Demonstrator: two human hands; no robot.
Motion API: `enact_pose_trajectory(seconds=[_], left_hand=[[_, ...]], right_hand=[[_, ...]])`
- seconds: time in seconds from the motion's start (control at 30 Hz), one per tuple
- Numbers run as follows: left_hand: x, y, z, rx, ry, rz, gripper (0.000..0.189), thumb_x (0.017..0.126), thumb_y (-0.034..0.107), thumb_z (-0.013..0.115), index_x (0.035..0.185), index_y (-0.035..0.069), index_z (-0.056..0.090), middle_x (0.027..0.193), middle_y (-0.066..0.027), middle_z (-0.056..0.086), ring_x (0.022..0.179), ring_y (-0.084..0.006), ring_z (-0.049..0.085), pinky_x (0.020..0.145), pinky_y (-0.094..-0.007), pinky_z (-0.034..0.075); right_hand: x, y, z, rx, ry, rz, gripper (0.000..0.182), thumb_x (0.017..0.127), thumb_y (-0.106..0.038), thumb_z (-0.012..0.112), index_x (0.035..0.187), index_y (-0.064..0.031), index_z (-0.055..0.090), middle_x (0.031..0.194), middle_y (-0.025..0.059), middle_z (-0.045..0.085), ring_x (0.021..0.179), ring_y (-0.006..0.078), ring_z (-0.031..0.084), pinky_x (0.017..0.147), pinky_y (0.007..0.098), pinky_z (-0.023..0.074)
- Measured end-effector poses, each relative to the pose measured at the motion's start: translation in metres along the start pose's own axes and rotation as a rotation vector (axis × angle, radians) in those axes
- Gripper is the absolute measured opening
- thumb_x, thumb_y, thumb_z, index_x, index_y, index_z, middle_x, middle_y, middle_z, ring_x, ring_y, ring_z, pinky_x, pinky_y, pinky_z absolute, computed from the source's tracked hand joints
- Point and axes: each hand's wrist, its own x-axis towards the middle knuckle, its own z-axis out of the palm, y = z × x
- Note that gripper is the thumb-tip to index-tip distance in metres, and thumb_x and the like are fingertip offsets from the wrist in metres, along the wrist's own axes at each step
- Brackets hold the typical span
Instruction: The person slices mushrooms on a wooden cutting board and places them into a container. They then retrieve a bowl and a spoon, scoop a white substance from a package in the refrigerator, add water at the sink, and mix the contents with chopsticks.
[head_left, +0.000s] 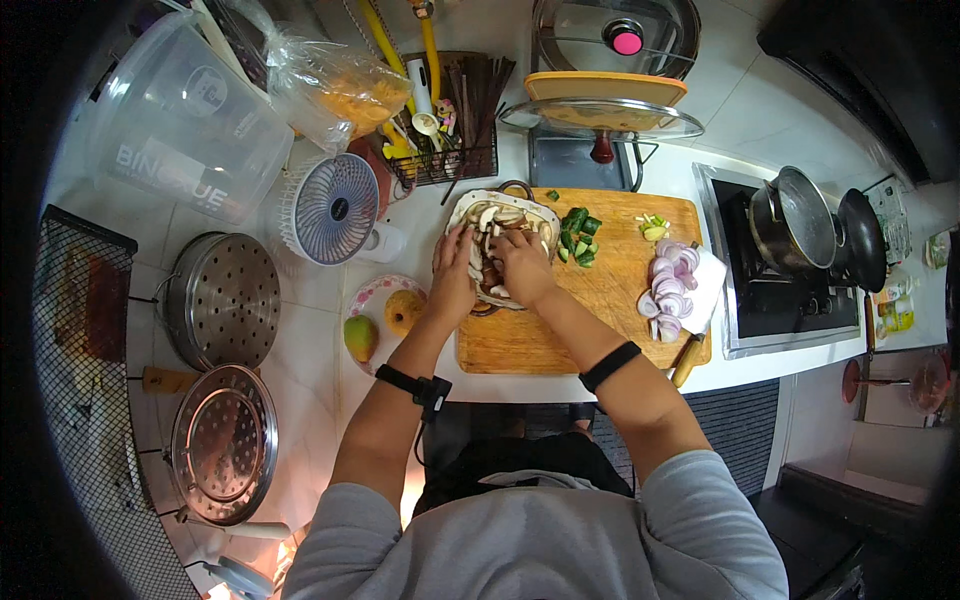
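Note:
A white patterned dish (555, 213) with dark handles holds sliced mushrooms (499, 217). It sits over the left part of a wooden cutting board (517, 349). My left hand (454, 264) lies along the dish's left side, fingertips at the mushrooms. Bent down into the slices are the fingers of my right hand (521, 261); whether they pinch any is hidden. Right of the dish are chopped green vegetable pieces (579, 234) and a small pile of pale green bits (654, 226). Sliced purple onion (667, 289) lies partly on the blade of a cleaver (709, 285), whose wooden handle points toward me.
A plate (364, 300) with two fruits and a small fan (337, 210) stand at left. Behind are a wire utensil basket (457, 165) and a glass lid (600, 116). A pot (795, 221) and a black pan (861, 240) are on the stove at right.

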Motion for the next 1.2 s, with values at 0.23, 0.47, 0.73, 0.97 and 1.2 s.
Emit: enact_pose_trajectory(seconds=[0.23,0.47,0.73,0.97,1.2], left_hand=[[0.031,0.017,0.008,0.178,-0.192,0.147,0.050,0.084,0.009,0.053,0.132,0.007,0.039,0.142,-0.0091,0.030,0.131,-0.0393,0.022,0.106,-0.0441,0.025],[0.058,0.013,0.016,0.244,-0.213,0.044,0.045,0.088,0.020,0.051,0.130,0.006,0.041,0.135,-0.0099,0.037,0.127,-0.0367,0.030,0.103,-0.0417,0.030],[0.032,0.001,-0.009,0.002,0.013,-0.003,0.041,0.084,0.000,0.050,0.122,0.013,0.052,0.128,-0.0126,0.044,0.117,-0.0329,0.042,0.097,-0.0397,0.037],[0.013,-0.017,-0.015,-0.049,-0.111,-0.371,0.053,0.084,-0.001,0.048,0.134,0.007,0.035,0.124,-0.0226,0.047,0.112,-0.0389,0.047,0.093,-0.0420,0.040],[-0.003,-0.039,0.008,-0.062,-0.010,-0.453,0.054,0.084,0.000,0.047,0.136,0.005,0.032,0.119,-0.0261,0.050,0.107,-0.0396,0.051,0.091,-0.0435,0.040]], right_hand=[[-0.025,0.021,0.012,0.030,0.044,-0.027,0.047,0.078,-0.007,0.056,0.124,0.0010,0.047,0.135,0.0213,0.037,0.121,0.0392,0.038,0.102,0.0431,0.0326],[-0.015,0.052,0.039,-0.043,0.048,0.048,0.041,0.082,-0.007,0.050,0.122,0.0021,0.048,0.133,0.0218,0.041,0.120,0.0366,0.041,0.099,0.0386,0.0384],[-0.030,0.013,-0.019,0.096,0.282,0.072,0.035,0.070,-0.012,0.070,0.103,-0.0044,0.060,0.105,0.0162,0.055,0.096,0.0318,0.056,0.076,0.0406,0.0473],[-0.033,0.026,0.016,0.247,0.073,-0.110,0.039,0.075,-0.010,0.068,0.112,-0.0078,0.057,0.098,0.0187,0.052,0.084,0.0358,0.055,0.069,0.0429,0.0479],[-0.053,0.032,0.003,0.333,0.366,0.423,0.035,0.083,-0.010,0.056,0.114,0.0029,0.043,0.092,0.0234,0.058,0.079,0.0436,0.056,0.066,0.0475,0.0460]])
